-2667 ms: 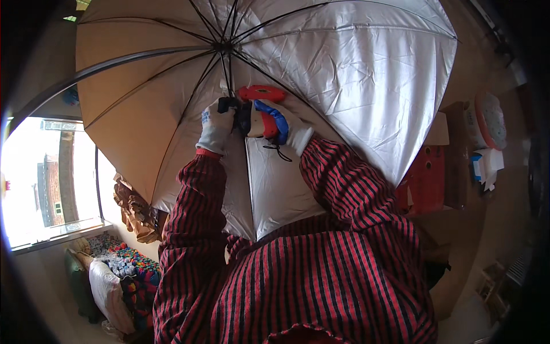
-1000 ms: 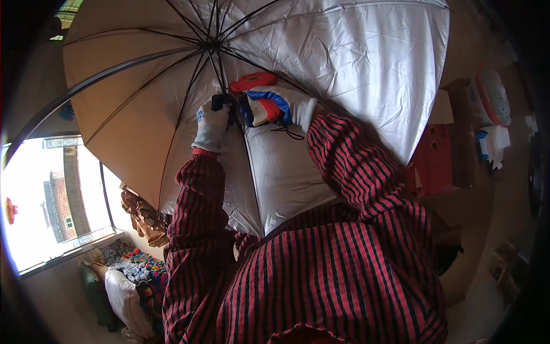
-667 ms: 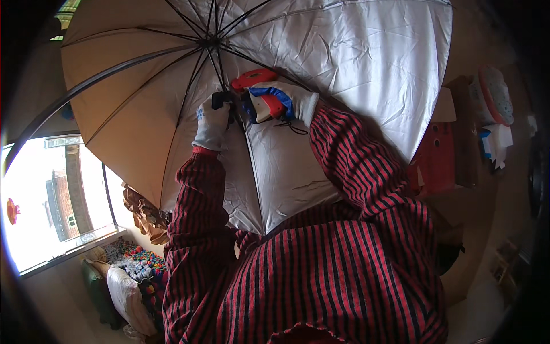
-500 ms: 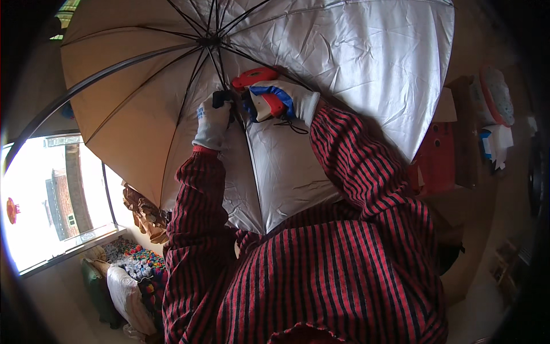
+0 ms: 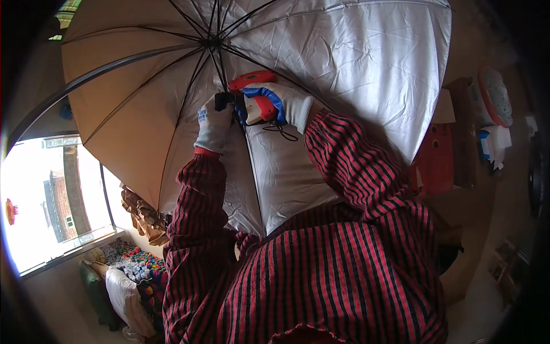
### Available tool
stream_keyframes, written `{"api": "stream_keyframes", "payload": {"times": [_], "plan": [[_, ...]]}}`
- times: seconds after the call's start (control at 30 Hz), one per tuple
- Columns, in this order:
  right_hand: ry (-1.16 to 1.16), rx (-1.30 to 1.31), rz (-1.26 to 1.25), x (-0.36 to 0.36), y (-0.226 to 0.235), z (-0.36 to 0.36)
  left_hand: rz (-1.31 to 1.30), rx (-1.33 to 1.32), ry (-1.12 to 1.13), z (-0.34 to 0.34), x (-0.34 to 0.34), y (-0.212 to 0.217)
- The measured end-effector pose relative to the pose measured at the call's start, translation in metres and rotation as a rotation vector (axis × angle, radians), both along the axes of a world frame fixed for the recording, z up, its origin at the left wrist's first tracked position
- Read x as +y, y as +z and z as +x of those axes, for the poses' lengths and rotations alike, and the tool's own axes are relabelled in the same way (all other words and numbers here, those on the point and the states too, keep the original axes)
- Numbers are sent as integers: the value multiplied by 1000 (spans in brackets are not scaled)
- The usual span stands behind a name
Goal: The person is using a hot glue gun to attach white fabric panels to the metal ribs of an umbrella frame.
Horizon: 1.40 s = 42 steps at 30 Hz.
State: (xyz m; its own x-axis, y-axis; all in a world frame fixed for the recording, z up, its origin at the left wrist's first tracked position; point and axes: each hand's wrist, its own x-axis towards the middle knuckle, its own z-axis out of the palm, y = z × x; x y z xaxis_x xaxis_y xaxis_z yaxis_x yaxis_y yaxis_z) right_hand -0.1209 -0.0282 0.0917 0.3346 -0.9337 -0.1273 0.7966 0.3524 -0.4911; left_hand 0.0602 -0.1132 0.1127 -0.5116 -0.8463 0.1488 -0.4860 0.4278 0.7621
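Note:
An opened umbrella (image 5: 344, 74) lies spread before me, its silver inside facing me, with thin black ribs meeting at a dark hub. In my gloved right hand (image 5: 281, 100) is a red and cream hand-held tool (image 5: 260, 108), its kind unclear, with a black cord loop hanging below. My left hand (image 5: 215, 120), in a grey-white glove with dark fingertips, is closed just left of the tool at a black rib (image 5: 250, 155). Whether its fingers hold the rib or the cloth is hidden.
The umbrella's curved black shaft (image 5: 103, 71) sweeps to the left. A bright window (image 5: 51, 200) is at left, above a pile of colourful knitted-looking things (image 5: 137, 261). Crumpled brown paper (image 5: 143, 215) lies nearby. On the right are a red box (image 5: 436, 155) and a white tub with a red rim (image 5: 495, 97).
My right hand and the tool have shifted slightly left. The left hand stays almost in place at the rib.

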Motion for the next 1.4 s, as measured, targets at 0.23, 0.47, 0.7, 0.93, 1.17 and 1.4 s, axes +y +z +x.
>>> {"api": "stream_keyframes", "payload": {"times": [0.23, 0.47, 0.7, 0.93, 1.17, 1.4], "plan": [[29, -110, 114, 12, 20, 2, 91, -116, 122, -7, 13, 12], [-128, 385, -234, -12, -23, 5, -97, -201, 67, -14, 9, 6], [21, 144, 221, -8, 8, 7, -259, -270, 38, -7, 10, -3], [70, 380, -318, -27, -31, -4, -112, -290, 91, -29, 32, 27], [-57, -27, 46, -14, -33, -7, -249, -305, 203, -29, 17, 2], [62, 107, -16, 11, -8, -7, -422, -381, 153, 5, -48, 5]]}}
